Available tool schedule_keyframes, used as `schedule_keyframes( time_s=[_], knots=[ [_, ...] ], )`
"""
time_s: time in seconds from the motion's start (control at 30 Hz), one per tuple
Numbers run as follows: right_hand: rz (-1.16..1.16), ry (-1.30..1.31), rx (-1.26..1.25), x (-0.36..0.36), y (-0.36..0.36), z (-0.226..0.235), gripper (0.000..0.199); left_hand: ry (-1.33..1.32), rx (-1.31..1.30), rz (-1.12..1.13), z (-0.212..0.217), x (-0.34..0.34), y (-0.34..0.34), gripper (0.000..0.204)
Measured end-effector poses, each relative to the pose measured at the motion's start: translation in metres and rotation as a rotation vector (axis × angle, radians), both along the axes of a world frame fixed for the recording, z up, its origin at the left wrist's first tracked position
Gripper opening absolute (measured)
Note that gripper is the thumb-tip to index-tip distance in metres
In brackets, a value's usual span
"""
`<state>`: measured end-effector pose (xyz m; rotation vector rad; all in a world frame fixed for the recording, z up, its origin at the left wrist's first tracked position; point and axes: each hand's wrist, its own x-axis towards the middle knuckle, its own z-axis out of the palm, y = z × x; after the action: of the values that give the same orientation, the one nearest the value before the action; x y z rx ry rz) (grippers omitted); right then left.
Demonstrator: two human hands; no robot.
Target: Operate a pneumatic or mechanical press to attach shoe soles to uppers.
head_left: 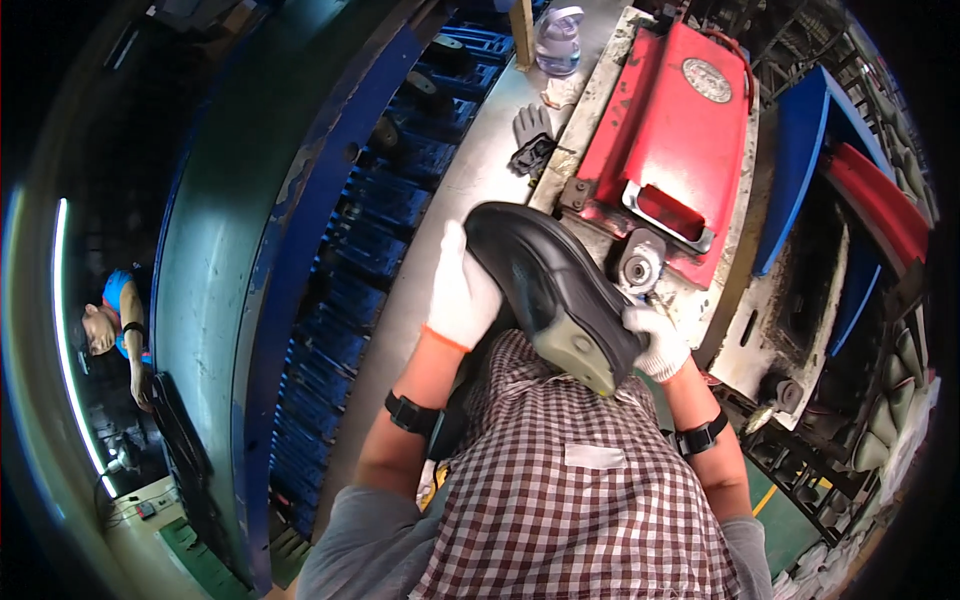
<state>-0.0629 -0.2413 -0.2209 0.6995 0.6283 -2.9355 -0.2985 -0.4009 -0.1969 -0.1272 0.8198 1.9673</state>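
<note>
A black shoe upper [535,262] is stretched over a grey-green shoe last [578,352], whose bare end shows toward my body. My left hand [462,292], in a white glove with an orange cuff, is closed along the toe side. The white-gloved right hand [657,343] grips the opposite end at its edge, with some fingertips hidden behind it. The shoe is tilted in front of my checked apron [560,480]. Just beyond my right hand is a round metal wheel-like part [638,268] on a red machine [690,125].
A blue rack [350,235] with several slots runs along the left. On the pale ledge lie grey-and-black gloves [533,138] and a clear plastic jug [559,42]. Another machine with blue panels [800,150] stands at right. At far left is another person [120,315].
</note>
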Motion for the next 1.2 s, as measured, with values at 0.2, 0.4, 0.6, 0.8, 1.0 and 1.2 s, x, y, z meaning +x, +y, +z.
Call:
schedule_keyframes(
  time_s=[0.2, 0.4, 0.6, 0.8, 1.0, 1.2],
  knots=[
    [0.225, 0.085, 0.650, -0.112, -0.030, 0.021, 0.080, 0.045, -0.074, -0.107, -0.030, 0.002, -0.044, 0.063],
    [0.076, 0.026, 1.572, -0.115, -0.035, 0.012, 0.051, -0.058, -0.242, 0.131, -0.134, -0.094, -0.076, 0.043],
    [-0.196, -0.388, 2.124, -0.037, -0.017, -0.002, 0.038, 0.392, -0.928, 0.288, -0.235, -0.261, -0.120, 0.083],
    [-0.147, -0.582, 2.324, -0.018, -0.018, -0.031, 0.046, 0.615, -1.199, 0.296, -0.227, -0.338, -0.124, 0.110],
    [-0.123, -0.646, 2.375, -0.019, -0.021, -0.038, 0.048, 0.912, -1.485, 0.431, -0.228, -0.293, -0.137, 0.090],
    [-0.119, -0.658, 2.389, -0.017, -0.019, -0.037, 0.047, 0.087, -1.053, 0.898, -0.275, -0.307, -0.324, 0.073]
  ],
)
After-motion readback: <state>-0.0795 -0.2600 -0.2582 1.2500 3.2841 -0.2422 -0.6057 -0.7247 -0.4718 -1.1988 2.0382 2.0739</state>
